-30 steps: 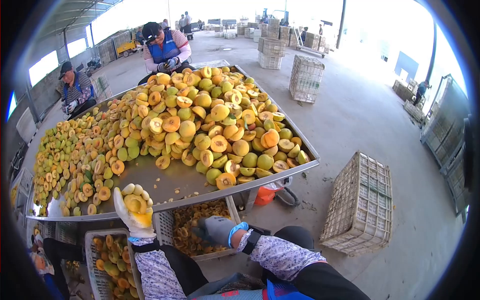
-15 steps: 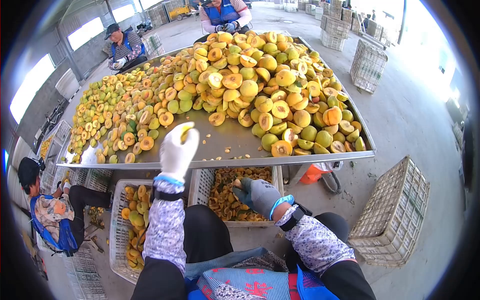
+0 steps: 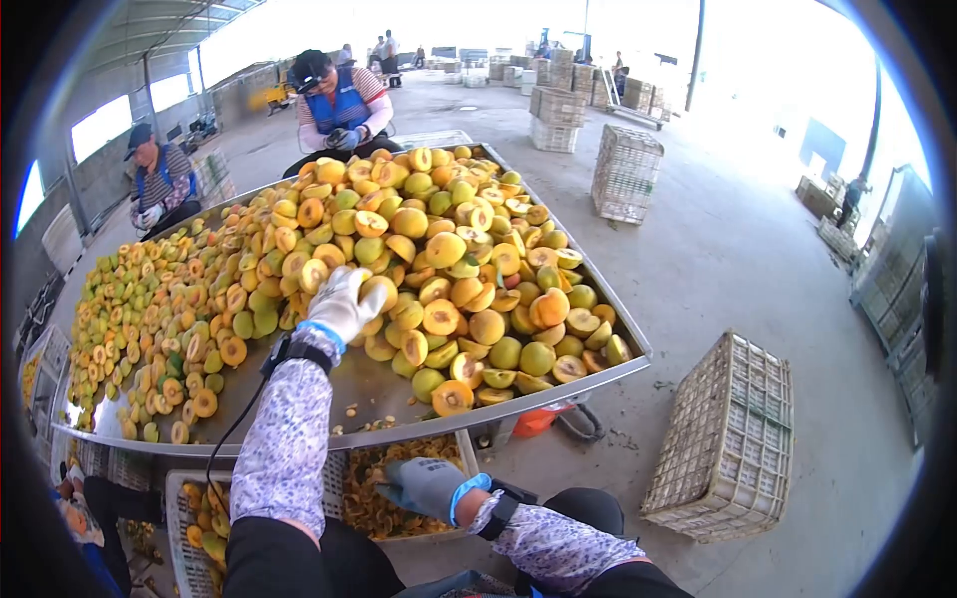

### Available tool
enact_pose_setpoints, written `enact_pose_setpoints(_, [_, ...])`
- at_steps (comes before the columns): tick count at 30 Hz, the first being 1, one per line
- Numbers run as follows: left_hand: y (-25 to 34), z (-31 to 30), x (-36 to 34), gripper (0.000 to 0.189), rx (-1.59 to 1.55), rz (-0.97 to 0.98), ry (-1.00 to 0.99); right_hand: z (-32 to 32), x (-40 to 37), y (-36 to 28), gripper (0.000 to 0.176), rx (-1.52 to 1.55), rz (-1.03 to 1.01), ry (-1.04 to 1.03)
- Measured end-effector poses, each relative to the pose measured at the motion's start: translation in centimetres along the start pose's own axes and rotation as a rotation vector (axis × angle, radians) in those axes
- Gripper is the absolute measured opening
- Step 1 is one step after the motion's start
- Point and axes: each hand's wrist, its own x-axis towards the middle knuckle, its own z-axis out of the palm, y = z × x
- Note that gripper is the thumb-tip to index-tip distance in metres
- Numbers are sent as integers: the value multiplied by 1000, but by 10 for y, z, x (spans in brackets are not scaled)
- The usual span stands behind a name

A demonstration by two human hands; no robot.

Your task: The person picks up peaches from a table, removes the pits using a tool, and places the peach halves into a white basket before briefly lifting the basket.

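Halved yellow peaches (image 3: 439,319) lie heaped on a metal table (image 3: 329,389). My left hand (image 3: 342,304), in a white glove, reaches into the near side of the heap, its fingers curled on a peach half (image 3: 380,292). Lower down, my right hand (image 3: 429,485), in a grey glove, hangs over a crate (image 3: 467,456) of brown-orange peach scraps (image 3: 374,498). Its fingers are bent closed, and what they hold is too hidden to name. To the left stands a white crate (image 3: 179,538) with peach pieces (image 3: 207,528).
Two people in blue vests, one person (image 3: 344,110) and another person (image 3: 159,184), sit beyond the table. A third person (image 3: 90,508) is at lower left. A tall lattice crate (image 3: 723,439) stands on the floor at right, and stacked crates (image 3: 626,174) are further back.
My left hand has gone forward from above the table's near edge into the peach heap. My right hand stays over the scrap crate. The view has turned to the right and tilted up.
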Motion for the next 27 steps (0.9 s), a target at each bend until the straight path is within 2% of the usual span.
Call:
enact_pose_setpoints(1, [-12, 8, -10, 53, 28, -1, 21, 2, 5, 1, 36, 4, -12, 3])
enact_pose_setpoints(4, [10, -26, -53, 59, -10, -16, -103, 7, 8, 2, 36, 17, -31, -61])
enact_pose_setpoints(6, [2, -34, -71, 55, -241, -92, -130, 0, 12, -9, 36, -24, -18, -154])
enact_pose_setpoints(8, [-18, -33, -75, 51, -148, -256, -196, -8, 13, -17, 39, 64, 16, -126])
enact_pose_setpoints(9, [-35, -24, -83, 44, -133, -237, -56, -15, 11, -22, 40, 152, 38, -111])
enact_pose_setpoints(11, [-35, -33, -99, 41, -431, -297, 46, -14, 10, -27, 41, 321, 110, -65])
enact_pose_setpoints(12, [-31, -37, -110, 40, -578, -334, 90, -18, 9, -29, 41, 399, 101, 29])
enact_pose_setpoints(13, [1, -56, -126, 36, -870, -304, 131, -9, 15, -23, 36, 531, 31, 164])
enact_pose_setpoints(14, [19, -65, -140, 37, -979, -326, 57, -7, 19, -24, 30, 823, -26, 274])
enact_pose_setpoints(15, [33, -74, -151, 38, -1087, -344, -6, -6, 26, -28, 24, 1004, 135, 352])
enact_pose_setpoints(16, [44, -77, -161, 39, -1190, -368, -59, -4, 35, -18, 23, 1049, 27, 455])
enact_pose_setpoints(17, [52, -76, -169, 37, -1308, -413, -89, -25, 28, -36, 23, 1125, 87, 463])
enact_pose_setpoints(18, [57, -73, -176, 35, -1420, -454, -104, -28, 28, -41, 22, 1200, 28, 476])
enact_pose_setpoints(19, [64, -61, -180, 33, -1445, -420, -26, -32, 27, -45, 22, 1275, -33, 486])
enact_pose_setpoints(20, [66, -45, -179, 32, -1473, -374, 46, -27, 30, -38, 23, 1286, 51, 405])
enact_pose_setpoints(22, [57, -19, -179, 32, -1405, -270, 86, -25, 29, -42, 21, 1259, -17, 456])
enact_pose_setpoints(24, [58, -13, -181, 36, -1091, -85, 204, -26, 30, -46, 18, 1266, -7, 522])
enact_pose_setpoints(25, [58, -16, -180, 38, -986, -68, 200, -31, 27, -50, 16, 1270, 41, 478])
enact_pose_setpoints(26, [54, -15, -176, 39, -799, 42, 280, -34, 26, -50, 17, 1261, 34, 427])
enact_pose_setpoints(27, [45, -7, -174, 39, -753, 93, 302, -37, 24, -49, 17, 1245, 23, 379])
